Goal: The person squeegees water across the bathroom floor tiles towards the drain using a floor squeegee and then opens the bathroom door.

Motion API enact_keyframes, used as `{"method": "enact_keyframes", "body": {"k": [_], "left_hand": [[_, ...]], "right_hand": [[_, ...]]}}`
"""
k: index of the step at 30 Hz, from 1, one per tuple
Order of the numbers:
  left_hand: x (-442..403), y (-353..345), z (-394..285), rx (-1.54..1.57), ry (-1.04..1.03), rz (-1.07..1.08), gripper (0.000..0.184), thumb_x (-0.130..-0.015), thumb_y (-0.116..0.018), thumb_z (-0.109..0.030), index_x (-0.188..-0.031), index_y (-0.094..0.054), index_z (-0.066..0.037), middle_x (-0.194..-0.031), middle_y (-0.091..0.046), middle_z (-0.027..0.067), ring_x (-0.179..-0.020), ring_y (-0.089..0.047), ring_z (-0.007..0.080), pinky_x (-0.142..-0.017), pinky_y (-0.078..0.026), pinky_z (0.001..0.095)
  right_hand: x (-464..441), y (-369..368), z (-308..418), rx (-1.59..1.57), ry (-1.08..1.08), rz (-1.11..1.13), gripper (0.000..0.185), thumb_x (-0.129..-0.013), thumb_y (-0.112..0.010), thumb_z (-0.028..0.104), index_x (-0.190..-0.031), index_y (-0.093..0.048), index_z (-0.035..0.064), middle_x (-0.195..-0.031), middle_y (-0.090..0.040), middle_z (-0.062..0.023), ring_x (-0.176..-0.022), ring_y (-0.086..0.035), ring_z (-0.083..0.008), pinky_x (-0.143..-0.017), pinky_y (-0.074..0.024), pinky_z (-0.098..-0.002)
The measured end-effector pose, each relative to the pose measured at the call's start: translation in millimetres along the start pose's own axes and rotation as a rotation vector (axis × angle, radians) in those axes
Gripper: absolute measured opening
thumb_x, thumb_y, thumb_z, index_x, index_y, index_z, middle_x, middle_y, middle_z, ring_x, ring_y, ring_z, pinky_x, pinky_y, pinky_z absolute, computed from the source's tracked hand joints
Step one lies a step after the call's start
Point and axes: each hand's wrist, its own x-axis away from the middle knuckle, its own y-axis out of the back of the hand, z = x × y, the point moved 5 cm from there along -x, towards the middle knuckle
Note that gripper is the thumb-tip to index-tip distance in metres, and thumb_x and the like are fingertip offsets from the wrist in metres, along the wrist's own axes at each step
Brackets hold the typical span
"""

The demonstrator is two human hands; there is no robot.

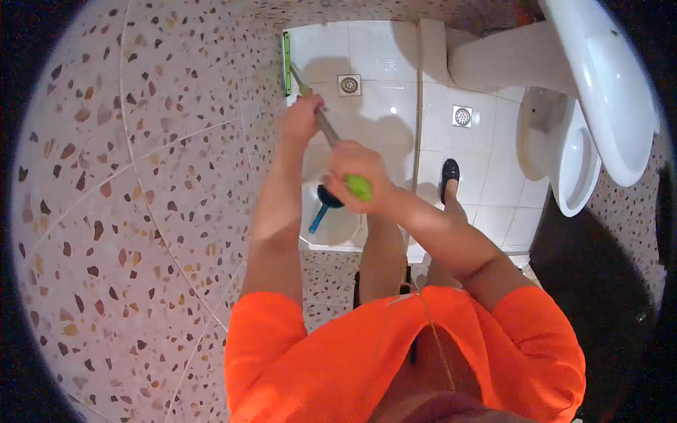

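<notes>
The fingers of my left hand [303,118] close around the handle [328,128] of the squeegee [287,63], and my right hand [358,173] grips it closer to me, by the green end [359,187]. The squeegee's green head is on the tiled floor [384,53] at the far left, along the speckled wall [183,141], left of a square drain [349,85]. Nearer me, below my hands, a blue dipper [319,218] lies in a white tub [343,229].

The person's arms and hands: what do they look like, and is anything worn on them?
Loose, bright orange short sleeves cover the upper part, leaving the forearms bare. Neither the left hand nor the right hand wears a glove.
</notes>
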Motion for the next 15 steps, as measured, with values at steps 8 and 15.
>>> {"method": "enact_keyframes", "body": {"k": [8,15], "left_hand": [[37,-119,-181,-0.034,0.260,0.262,0.031,-0.080,-0.059,-0.036,-0.076,-0.057,-0.005,-0.084,-0.060,0.0228,-0.081,-0.060,0.0374,-0.066,-0.049,0.0473],[16,-147,-254,-0.022,0.265,0.216,0.026,-0.082,-0.057,-0.031,-0.077,-0.057,-0.005,-0.079,-0.060,0.0229,-0.076,-0.060,0.0395,-0.063,-0.048,0.0483]], "right_hand": [[134,155,58,-0.129,-0.217,-0.213,0.016,-0.074,-0.051,-0.006,-0.065,-0.044,0.0032,-0.068,-0.053,-0.0095,-0.066,-0.052,-0.0251,-0.072,-0.0428,-0.0387],[160,245,70,0.002,-0.328,-0.182,0.008,-0.070,-0.058,0.002,-0.069,-0.051,0.0054,-0.071,-0.059,-0.0099,-0.072,-0.059,-0.0269,-0.077,-0.0442,-0.0428]]}}
